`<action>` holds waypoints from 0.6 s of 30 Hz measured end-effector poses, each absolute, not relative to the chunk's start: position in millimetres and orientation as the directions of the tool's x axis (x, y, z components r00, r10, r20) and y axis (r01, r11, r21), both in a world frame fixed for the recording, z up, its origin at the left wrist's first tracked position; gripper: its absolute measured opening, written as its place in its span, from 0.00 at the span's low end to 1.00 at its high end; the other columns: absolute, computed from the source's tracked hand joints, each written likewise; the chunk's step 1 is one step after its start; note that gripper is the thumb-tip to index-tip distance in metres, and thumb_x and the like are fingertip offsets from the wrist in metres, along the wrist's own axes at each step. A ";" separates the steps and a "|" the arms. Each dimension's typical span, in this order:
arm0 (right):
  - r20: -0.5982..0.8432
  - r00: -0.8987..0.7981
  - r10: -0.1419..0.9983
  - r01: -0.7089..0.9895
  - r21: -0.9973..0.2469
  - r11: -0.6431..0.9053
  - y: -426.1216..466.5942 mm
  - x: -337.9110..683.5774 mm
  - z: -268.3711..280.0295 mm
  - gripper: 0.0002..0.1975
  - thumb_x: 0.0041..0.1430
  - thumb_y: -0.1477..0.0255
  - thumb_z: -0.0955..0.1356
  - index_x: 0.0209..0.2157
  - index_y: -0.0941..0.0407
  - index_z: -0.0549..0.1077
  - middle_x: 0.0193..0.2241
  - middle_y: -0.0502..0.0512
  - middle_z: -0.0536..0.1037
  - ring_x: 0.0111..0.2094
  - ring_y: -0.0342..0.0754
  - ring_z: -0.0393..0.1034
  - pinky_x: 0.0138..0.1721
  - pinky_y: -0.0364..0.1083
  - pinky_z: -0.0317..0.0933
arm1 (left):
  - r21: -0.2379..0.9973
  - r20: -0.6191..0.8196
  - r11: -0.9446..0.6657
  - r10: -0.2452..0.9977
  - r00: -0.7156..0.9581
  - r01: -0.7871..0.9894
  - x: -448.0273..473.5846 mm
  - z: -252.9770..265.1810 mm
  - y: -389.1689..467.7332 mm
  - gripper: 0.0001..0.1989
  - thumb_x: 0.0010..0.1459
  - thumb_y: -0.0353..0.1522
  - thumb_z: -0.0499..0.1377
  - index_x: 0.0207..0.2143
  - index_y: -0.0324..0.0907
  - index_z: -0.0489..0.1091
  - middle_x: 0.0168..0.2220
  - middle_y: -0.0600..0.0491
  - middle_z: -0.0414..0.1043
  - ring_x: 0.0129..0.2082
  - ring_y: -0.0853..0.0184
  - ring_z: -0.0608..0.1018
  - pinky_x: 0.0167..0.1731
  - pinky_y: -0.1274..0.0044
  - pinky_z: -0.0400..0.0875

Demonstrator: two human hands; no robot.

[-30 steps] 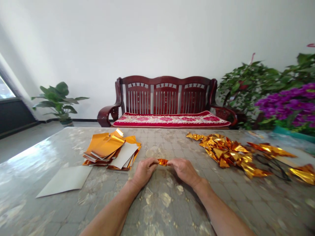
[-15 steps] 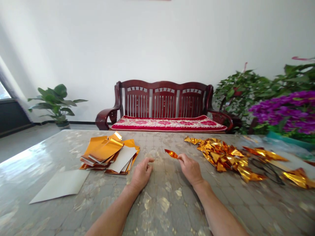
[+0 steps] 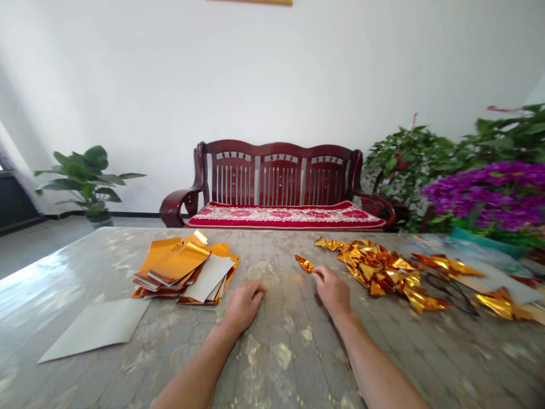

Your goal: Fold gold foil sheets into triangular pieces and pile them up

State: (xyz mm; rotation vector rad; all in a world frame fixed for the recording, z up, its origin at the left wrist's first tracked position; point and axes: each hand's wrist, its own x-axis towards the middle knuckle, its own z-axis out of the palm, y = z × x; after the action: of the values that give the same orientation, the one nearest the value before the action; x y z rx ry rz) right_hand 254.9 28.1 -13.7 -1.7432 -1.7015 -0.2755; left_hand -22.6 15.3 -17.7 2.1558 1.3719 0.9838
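Only partly visible, foil piece (image 3: 304, 263) in right hand (image 3: 333, 291).

Before me is a grey table (image 3: 281, 341) patterned with pale flowers. To my left lie a pile of gold sheets (image 3: 176, 264) and one pale sheet (image 3: 96, 329); to my right, a heap of folded gold pieces (image 3: 378, 267).

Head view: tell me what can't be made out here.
All in the head view:
Held foil piece: near end hidden by the right hand.
Sheet stack: lower sheets mostly covered by upper ones.
Foil pile: pieces overlap, so no sure count.
Yellow strip: cut off by the picture's top edge.
Thin black thing: too blurred to name.
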 end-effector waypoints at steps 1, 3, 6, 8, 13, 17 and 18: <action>0.607 0.118 0.786 0.944 -0.314 0.101 28.4 255.7 -14.5 0.07 0.62 0.70 0.64 0.35 0.50 0.75 0.34 0.50 0.80 0.33 0.46 0.72 0.29 0.42 0.54 | 0.655 0.348 -0.442 0.896 0.275 0.613 -22.8 -18.0 15.4 0.09 0.57 0.25 0.54 0.33 0.44 0.74 0.35 0.53 0.78 0.38 0.65 0.77 0.41 0.76 0.68; 0.638 0.106 0.763 0.943 -0.309 0.127 28.7 256.4 -15.5 0.08 0.62 0.70 0.64 0.34 0.51 0.75 0.34 0.50 0.79 0.35 0.46 0.71 0.31 0.42 0.56 | 0.656 0.350 -0.449 0.893 0.282 0.607 -23.2 -18.7 15.6 0.09 0.57 0.26 0.54 0.33 0.44 0.74 0.35 0.53 0.78 0.38 0.65 0.77 0.41 0.76 0.68; 0.634 0.113 0.765 0.938 -0.321 0.128 28.0 255.8 -14.8 0.08 0.62 0.71 0.63 0.34 0.52 0.75 0.34 0.51 0.78 0.36 0.47 0.70 0.34 0.42 0.57 | 0.660 0.348 -0.450 0.893 0.287 0.602 -23.4 -19.5 16.1 0.09 0.57 0.26 0.54 0.33 0.44 0.74 0.35 0.53 0.78 0.38 0.65 0.78 0.41 0.76 0.68; 0.620 0.132 0.773 0.932 -0.342 0.116 27.2 255.0 -13.4 0.09 0.62 0.71 0.63 0.34 0.52 0.75 0.35 0.52 0.77 0.37 0.47 0.70 0.35 0.43 0.57 | 0.659 0.346 -0.449 0.893 0.288 0.603 -23.4 -19.5 16.3 0.09 0.57 0.26 0.54 0.33 0.44 0.74 0.35 0.53 0.77 0.38 0.64 0.78 0.41 0.75 0.68; 0.613 0.149 0.776 0.937 -0.339 0.088 27.0 254.1 -12.5 0.10 0.63 0.72 0.62 0.35 0.53 0.75 0.36 0.52 0.77 0.38 0.48 0.70 0.36 0.43 0.57 | 0.650 0.346 -0.454 0.891 0.295 0.609 -23.6 -17.5 15.0 0.08 0.57 0.26 0.54 0.32 0.43 0.73 0.35 0.52 0.77 0.38 0.64 0.77 0.41 0.75 0.68; 0.632 0.127 0.764 0.944 -0.313 0.102 28.3 254.2 -14.9 0.10 0.63 0.72 0.62 0.37 0.53 0.75 0.36 0.53 0.77 0.38 0.48 0.70 0.37 0.43 0.58 | 0.631 0.350 -0.469 0.883 0.313 0.618 -24.5 -17.3 13.9 0.08 0.57 0.26 0.54 0.32 0.43 0.73 0.35 0.52 0.77 0.38 0.64 0.77 0.41 0.75 0.67; 0.638 0.120 0.760 0.945 -0.308 0.109 28.5 254.1 -15.3 0.10 0.63 0.72 0.62 0.37 0.53 0.75 0.36 0.54 0.77 0.38 0.48 0.70 0.38 0.43 0.58 | 0.626 0.352 -0.474 0.880 0.319 0.619 -24.9 -17.6 13.8 0.09 0.58 0.26 0.53 0.32 0.43 0.73 0.35 0.52 0.77 0.38 0.64 0.77 0.41 0.75 0.67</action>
State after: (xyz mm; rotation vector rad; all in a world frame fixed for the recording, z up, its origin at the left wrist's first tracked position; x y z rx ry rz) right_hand 254.1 28.5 -15.3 -1.6871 -1.6761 -0.3285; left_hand -24.9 13.8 -17.6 2.2135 1.3335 0.9512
